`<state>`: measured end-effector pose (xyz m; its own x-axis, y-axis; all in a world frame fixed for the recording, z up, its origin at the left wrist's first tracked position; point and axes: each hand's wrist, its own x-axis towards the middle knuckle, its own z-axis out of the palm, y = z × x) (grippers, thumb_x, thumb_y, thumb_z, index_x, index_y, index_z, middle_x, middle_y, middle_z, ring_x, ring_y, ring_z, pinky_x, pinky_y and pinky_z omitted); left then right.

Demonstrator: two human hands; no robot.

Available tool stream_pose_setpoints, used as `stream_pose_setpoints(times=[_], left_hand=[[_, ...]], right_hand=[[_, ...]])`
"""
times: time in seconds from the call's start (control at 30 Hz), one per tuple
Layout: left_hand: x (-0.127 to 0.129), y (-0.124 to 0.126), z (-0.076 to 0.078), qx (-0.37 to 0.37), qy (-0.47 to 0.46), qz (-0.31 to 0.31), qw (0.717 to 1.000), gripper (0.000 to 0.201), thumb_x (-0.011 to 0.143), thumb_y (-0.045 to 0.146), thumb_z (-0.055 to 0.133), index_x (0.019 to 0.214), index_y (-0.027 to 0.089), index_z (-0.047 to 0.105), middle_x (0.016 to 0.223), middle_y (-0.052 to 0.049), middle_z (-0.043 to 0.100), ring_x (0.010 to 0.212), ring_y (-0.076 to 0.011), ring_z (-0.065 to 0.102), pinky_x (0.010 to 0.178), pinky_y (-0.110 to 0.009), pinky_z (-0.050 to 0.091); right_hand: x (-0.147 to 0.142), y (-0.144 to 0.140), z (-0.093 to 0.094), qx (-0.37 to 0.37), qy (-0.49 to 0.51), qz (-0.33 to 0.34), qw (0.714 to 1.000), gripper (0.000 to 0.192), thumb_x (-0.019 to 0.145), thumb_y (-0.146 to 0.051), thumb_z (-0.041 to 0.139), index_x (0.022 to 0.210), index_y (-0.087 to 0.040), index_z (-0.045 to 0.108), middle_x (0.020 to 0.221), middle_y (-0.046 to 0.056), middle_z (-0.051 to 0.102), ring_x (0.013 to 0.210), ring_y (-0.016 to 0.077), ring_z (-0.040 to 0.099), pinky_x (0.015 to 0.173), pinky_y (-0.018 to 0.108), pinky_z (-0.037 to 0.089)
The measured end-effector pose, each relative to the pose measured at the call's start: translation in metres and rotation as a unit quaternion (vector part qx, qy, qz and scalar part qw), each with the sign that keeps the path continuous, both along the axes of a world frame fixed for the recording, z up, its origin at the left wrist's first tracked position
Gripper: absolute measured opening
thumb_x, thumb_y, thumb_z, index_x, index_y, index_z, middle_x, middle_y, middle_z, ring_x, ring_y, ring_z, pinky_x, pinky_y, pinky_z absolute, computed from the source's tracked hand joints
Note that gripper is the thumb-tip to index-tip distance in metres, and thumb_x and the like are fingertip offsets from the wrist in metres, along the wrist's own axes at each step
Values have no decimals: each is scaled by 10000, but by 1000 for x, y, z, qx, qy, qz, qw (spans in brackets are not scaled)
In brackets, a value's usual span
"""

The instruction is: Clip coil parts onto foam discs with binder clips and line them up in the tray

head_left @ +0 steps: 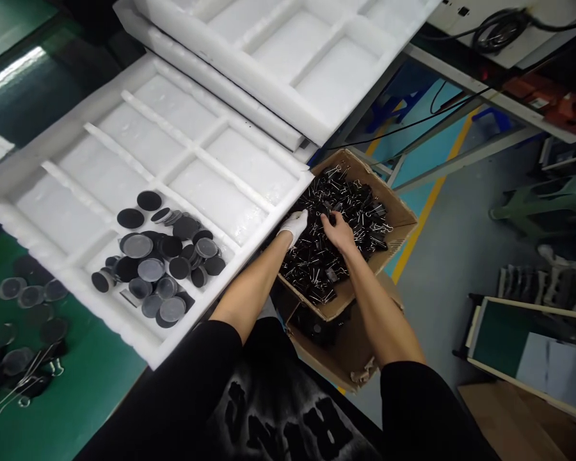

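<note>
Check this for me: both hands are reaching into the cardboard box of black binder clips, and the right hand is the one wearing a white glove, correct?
Not quite: the white glove is on the left hand; the right hand is bare, as the head view shows. Both do reach into the cardboard box of black binder clips.

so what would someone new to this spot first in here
Probably the big white divided tray on the left, with black and grey discs heaped in its near corner. Then the cardboard box beside it, full of black binder clips, with the white-gloved left hand and bare right hand reaching in.
</note>
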<state>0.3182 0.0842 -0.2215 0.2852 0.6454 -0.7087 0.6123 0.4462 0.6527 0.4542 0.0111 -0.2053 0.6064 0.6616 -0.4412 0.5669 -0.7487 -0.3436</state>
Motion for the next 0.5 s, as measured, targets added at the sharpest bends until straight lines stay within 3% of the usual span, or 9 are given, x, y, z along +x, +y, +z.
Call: stream_pose_setpoints(times=[0.1, 0.23, 0.33, 0.43, 0.5], left_hand=[[3, -3, -1, -12, -22, 14, 1000, 459, 1018, 470, 618, 1405, 225, 604, 1467, -125, 594, 1287, -271, 616, 1097, -517, 529], [2, -2, 1, -37, -36, 29, 998, 450, 1012, 446, 638, 1390, 204, 606, 1423, -126, 613, 1236, -261, 639, 1049, -500, 563], [-2, -3, 0, -62, -63, 39, 995, 512, 1037, 557, 535, 1437, 239, 577, 1418, -125, 631, 1191, -255, 667, 1001, -478, 594], [0, -8, -5, -96, -82, 50, 991, 637, 1019, 713, 353, 1523, 351, 498, 1449, -102, 648, 1137, -284, 707, 874, -472, 644], [6, -13, -8, -108, -82, 58, 989, 689, 972, 757, 379, 1556, 399, 456, 1513, -95, 613, 1178, -329, 695, 827, -492, 653]], right_hand=[[7, 2, -2, 6, 21, 1, 1000, 588, 1043, -603, 547, 1483, -214, 539, 1347, 129, 643, 1197, 289, 651, 1054, 532, 520], [3, 7, -2, 29, 28, -8, 999, 499, 1030, -493, 641, 1421, -188, 587, 1394, 127, 621, 1222, 288, 642, 1051, 542, 540], [3, 6, -1, 55, 43, -11, 997, 452, 1024, -461, 663, 1378, -184, 617, 1379, 121, 632, 1215, 281, 647, 1044, 529, 550], [6, 2, -3, 76, 73, -18, 994, 419, 1031, -450, 656, 1347, -176, 633, 1345, 114, 650, 1172, 264, 667, 1007, 500, 575], [5, 2, -6, 81, 87, -24, 993, 408, 1035, -440, 653, 1346, -175, 633, 1334, 113, 655, 1146, 255, 677, 983, 481, 590]])
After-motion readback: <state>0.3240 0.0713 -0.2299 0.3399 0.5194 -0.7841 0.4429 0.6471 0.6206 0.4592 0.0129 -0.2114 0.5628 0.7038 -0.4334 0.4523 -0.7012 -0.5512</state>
